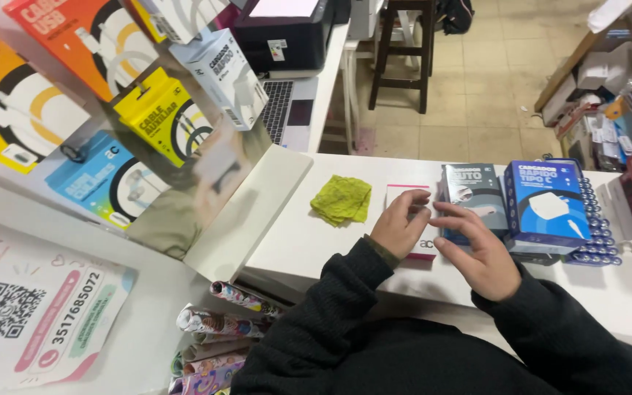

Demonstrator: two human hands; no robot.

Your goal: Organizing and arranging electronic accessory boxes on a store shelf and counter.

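Observation:
My left hand (399, 225) rests on a white box with a pink edge (424, 249) lying flat on the white counter (294, 234), fingers curled over its top. My right hand (477, 245) hovers just right of it, fingers spread, its fingertips near the left hand and in front of a dark grey product box (477, 192). A blue product box (546, 205) stands right of the grey one. A crumpled yellow-green cloth (341, 199) lies on the counter left of the white box.
A row of blue batteries (595, 227) lies beside the blue box. Packaged cables and chargers hang on a panel (162, 121) at left. Rolls of patterned wrapping paper (217, 322) sit below the counter. A laptop (287, 110), a printer and a wooden stool (404, 44) are behind.

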